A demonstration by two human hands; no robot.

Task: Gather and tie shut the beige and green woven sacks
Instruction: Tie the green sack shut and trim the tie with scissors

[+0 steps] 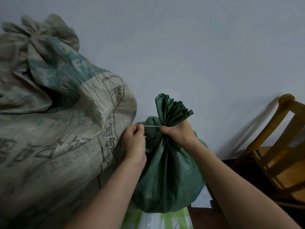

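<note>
From the head camera I see the green sack point(166, 171) standing low in the middle of the view, its mouth already gathered into a pleated tuft that fans upward above the neck. My right hand point(178, 133) is wrapped tight around that neck, fingers closed on the bunched fabric just under the tuft. My left hand point(135, 141) sits just beside it to the left, thumb and fingertips pressed together on a thin pale tie point(151, 126) — the strand runs taut and nearly level from that pinch across to the right hand's grip.

The beige sack point(54, 123) fills the left side, bulky, printed with teal and dark lettering, its top bunched shut at the upper left; it touches the green sack's left flank. Under the green sack lies something white and light green point(158, 219) — what it is I cannot tell. A wooden chair point(279, 156) stands at the right, near the pale wall point(181, 47).
</note>
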